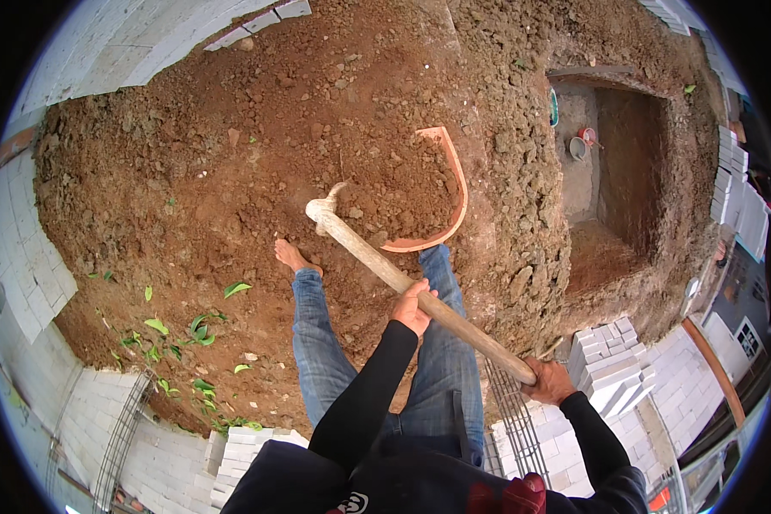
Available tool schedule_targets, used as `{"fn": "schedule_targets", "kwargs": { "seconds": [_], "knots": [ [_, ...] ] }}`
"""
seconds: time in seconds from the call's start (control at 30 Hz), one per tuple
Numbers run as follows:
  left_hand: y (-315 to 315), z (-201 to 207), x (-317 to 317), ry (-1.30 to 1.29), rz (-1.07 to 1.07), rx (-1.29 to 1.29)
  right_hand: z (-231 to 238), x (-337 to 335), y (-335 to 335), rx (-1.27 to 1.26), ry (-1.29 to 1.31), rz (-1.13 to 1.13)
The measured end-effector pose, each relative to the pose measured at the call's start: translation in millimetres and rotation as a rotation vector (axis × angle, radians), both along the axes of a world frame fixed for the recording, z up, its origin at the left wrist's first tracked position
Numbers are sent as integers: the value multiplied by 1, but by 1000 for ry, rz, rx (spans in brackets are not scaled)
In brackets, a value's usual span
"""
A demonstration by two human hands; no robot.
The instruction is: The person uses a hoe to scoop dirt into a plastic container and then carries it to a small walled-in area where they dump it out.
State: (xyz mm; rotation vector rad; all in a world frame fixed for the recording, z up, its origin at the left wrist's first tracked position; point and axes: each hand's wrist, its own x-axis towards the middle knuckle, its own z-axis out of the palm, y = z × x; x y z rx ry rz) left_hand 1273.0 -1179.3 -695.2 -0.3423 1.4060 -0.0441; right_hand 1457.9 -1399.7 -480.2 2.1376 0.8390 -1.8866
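Both my hands grip the long pale wooden handle of a hoe (374, 259), which slants from the middle of the view to the lower right. My left hand (413, 308) is wrapped round the handle partway down, above my right thigh. At its butt end my right hand (550, 383) is closed round the wood. The hoe's head is at the far end over the soil, its blade seen almost edge-on. Just beyond my right leg lies a soil-filled pan with a curved orange rim (461, 201), open toward the left.
My bare left foot (295, 257) stands on loose brown earth (231, 154). To the right is a rectangular pit (630, 163) with a small bucket (578, 149) inside. White block stacks (606, 355), wire mesh (518, 420) and leafy sprigs (201, 330) lie around.
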Motion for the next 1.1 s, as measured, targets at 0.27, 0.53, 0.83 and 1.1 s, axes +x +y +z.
{"fn": "schedule_targets", "kwargs": {
  "seconds": [0.27,0.53,0.83,1.1],
  "knots": [
    [111,23,-58,51,103,281,-76,-62,55,311,9,-22],
    [341,-18,-185,546,-347,807,-148,-242,334,394,307,-260],
    [271,-83,-135,567,-1205,410,-164,-258,306,-110,431,-664],
    [205,-99,-173,380,-981,401,-126,-237,261,-61,325,-483]
  ]
}}
